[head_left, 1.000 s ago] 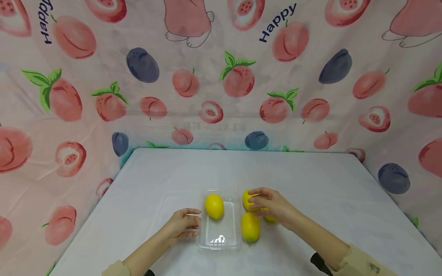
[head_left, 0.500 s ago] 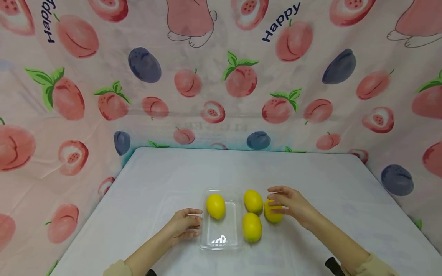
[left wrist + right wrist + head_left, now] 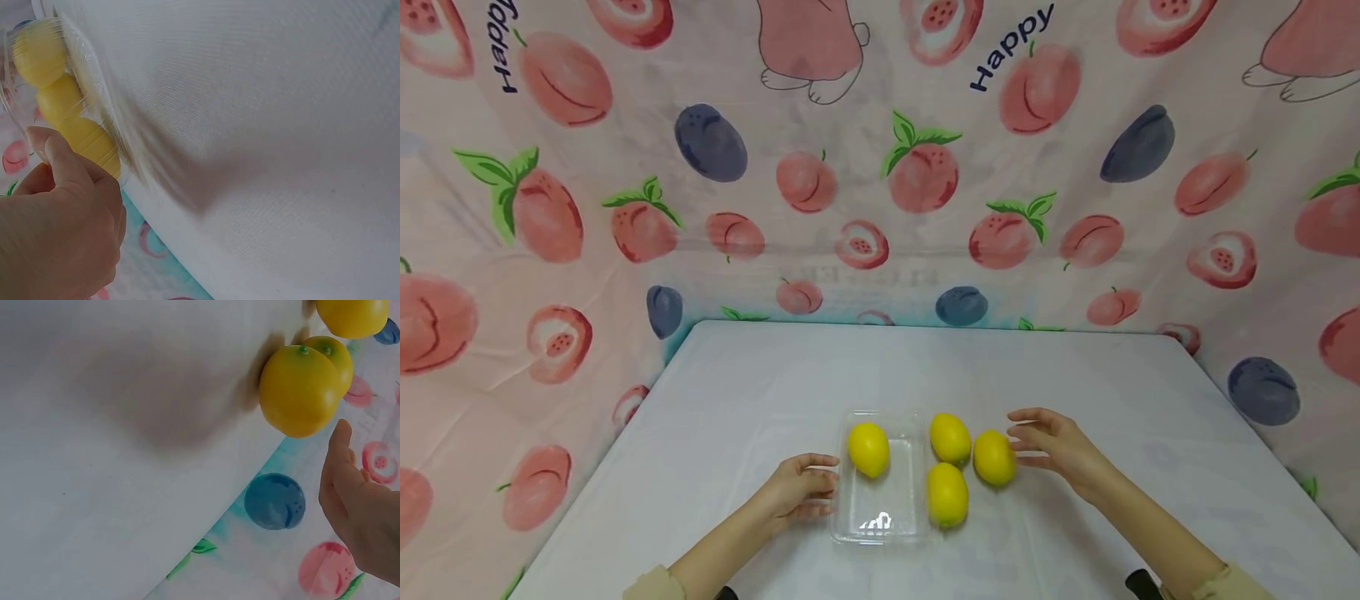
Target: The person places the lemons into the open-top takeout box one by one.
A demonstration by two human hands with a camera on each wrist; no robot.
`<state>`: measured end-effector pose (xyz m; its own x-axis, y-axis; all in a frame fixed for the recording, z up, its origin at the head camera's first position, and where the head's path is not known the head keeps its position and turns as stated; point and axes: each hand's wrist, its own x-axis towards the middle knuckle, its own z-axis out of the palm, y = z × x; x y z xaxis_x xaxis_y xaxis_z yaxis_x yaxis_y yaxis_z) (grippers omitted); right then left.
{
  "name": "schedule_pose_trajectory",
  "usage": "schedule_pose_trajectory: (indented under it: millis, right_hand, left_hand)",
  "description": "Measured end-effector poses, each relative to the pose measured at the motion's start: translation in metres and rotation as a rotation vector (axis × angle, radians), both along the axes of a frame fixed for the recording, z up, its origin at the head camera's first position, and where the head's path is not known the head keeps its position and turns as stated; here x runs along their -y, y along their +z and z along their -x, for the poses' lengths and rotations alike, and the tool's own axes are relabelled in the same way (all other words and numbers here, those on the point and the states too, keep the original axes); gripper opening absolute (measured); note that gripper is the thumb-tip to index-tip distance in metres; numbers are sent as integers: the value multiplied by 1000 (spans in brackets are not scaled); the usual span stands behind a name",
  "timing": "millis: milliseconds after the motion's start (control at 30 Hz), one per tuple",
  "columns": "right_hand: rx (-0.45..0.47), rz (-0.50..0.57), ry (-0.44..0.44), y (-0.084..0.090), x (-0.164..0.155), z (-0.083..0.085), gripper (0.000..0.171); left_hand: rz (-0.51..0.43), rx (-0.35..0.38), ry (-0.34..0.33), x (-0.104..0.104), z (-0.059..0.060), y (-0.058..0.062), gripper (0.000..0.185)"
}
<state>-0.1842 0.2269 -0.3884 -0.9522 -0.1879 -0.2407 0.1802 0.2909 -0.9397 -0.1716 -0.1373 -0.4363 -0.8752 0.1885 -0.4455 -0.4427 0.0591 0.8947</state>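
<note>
A clear plastic tray (image 3: 880, 517) lies on the white table (image 3: 775, 383) with one yellow lemon (image 3: 868, 448) in its far end. Three more lemons lie on the table right of the tray: a far one (image 3: 951, 437), a near one (image 3: 947, 493) and a rightmost one (image 3: 994, 457). My left hand (image 3: 801, 487) rests with loosely curled fingers against the tray's left wall. In the left wrist view, that hand (image 3: 56, 231) sits beside the tray (image 3: 94, 94). My right hand (image 3: 1048, 442) hovers with fingers straight just right of the rightmost lemon (image 3: 299, 390), holding nothing.
A fruit-print cloth (image 3: 880, 167) hangs behind and down both sides of the table. The table's edges run close on the left and right. Bare tabletop stretches behind the tray and to the far right.
My right hand has moved right from over the far lemon, let go of the rightmost lemon and drawn clear of it. The left hand and tray have stayed put.
</note>
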Motion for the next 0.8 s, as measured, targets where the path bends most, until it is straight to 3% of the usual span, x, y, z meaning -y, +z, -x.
schedule_pose_trajectory:
  millis: [433, 800]
  right_hand:
    - [-37, -126, -16, -8, -12, 8, 46]
    - [8, -221, -14, -23, -17, 23, 48]
  left_hand:
    - [-13, 2, -38, 2, 1, 0, 43]
    - [-18, 7, -41, 3, 2, 0, 43]
